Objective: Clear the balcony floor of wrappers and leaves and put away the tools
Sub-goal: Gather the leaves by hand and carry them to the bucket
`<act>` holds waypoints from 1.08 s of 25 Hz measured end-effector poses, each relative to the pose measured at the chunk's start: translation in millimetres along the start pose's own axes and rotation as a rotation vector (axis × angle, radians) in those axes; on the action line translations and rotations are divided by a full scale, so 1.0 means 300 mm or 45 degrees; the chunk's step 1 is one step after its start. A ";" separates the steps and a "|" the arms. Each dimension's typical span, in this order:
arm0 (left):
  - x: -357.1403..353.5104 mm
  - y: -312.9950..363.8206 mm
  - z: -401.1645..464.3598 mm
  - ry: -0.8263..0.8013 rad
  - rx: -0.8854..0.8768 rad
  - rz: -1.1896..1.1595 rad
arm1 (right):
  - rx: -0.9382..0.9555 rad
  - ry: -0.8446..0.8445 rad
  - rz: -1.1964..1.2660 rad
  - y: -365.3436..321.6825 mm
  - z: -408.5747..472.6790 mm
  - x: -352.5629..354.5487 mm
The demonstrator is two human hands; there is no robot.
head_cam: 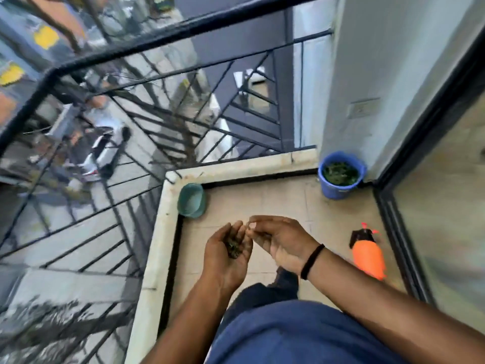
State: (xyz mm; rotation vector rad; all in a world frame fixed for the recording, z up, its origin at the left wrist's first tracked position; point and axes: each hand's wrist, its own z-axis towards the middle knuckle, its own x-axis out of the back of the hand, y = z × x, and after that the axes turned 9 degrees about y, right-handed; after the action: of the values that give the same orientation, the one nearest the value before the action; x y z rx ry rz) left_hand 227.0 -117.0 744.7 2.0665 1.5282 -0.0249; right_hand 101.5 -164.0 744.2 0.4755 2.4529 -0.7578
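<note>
The person stands on the beige tiled balcony floor [275,200] with both hands held close together in front of the body. The left hand [228,248] is turned palm up and cupped, and a small dark clump of leaf debris [233,248] lies in the palm. The right hand [275,239], with a black band on its wrist, has relaxed fingers that reach over the left fingertips; it is blurred, so one cannot tell if it pinches a small piece.

A round blue plastic bucket [341,174] with green leaves inside stands in the far right corner of the floor, next to the wall. A teal plastic basin [191,199] leans in the far left corner against the pale curb. An orange spray bottle with a black top [367,253] lies near the right edge, beside the sliding door frame.

The step seems to be collecting the debris into one palm. To do it well, the left palm should stay level and cupped, the right hand should cover it against wind, and the debris probably belongs in the blue bucket.
</note>
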 end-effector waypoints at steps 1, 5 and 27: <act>-0.097 0.009 0.076 -0.003 0.034 0.058 | 0.028 0.065 0.037 -0.070 0.071 0.005; -0.510 -0.044 0.321 -0.039 0.248 0.317 | 0.125 0.401 0.272 -0.372 0.313 0.098; -1.683 -0.954 1.784 -0.068 0.272 0.960 | 0.148 0.940 0.714 -1.189 1.770 0.984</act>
State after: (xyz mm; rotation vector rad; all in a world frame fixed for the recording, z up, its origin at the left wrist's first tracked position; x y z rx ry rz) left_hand -38.2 -742.6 342.8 2.6620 0.6578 0.0429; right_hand -100.7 -710.5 348.5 1.6460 2.6758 -0.5343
